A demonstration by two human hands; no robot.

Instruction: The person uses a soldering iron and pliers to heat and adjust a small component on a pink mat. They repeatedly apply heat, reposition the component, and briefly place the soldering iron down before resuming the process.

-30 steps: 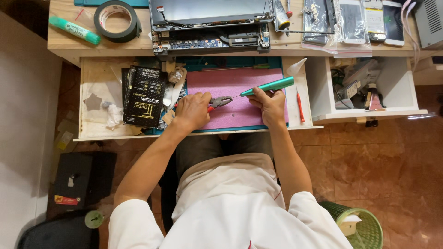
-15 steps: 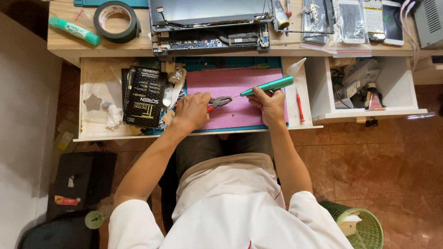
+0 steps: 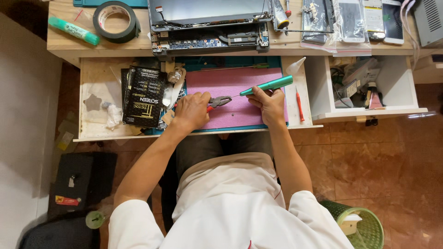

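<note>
Head view: I see my left hand point(image 3: 191, 109) clamped on pliers point(image 3: 219, 101) and my right hand point(image 3: 271, 102) closed around a teal screwdriver point(image 3: 266, 85), both over the pink mat point(image 3: 240, 113) in the open drawer point(image 3: 99, 83). Above, the desk point(image 3: 60, 39) carries an opened laptop point(image 3: 210, 20) and tape roll point(image 3: 116, 20). A green bin point(image 3: 362, 221) stands on the tiled floor point(image 3: 369, 161).

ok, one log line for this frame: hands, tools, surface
left hand: grips pliers | right hand: holds green screwdriver | tip at plier jaws | over pink mat

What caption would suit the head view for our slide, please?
Left hand grips red-handled pliers against a teal screwdriver in the right hand, over a pink mat.
</note>
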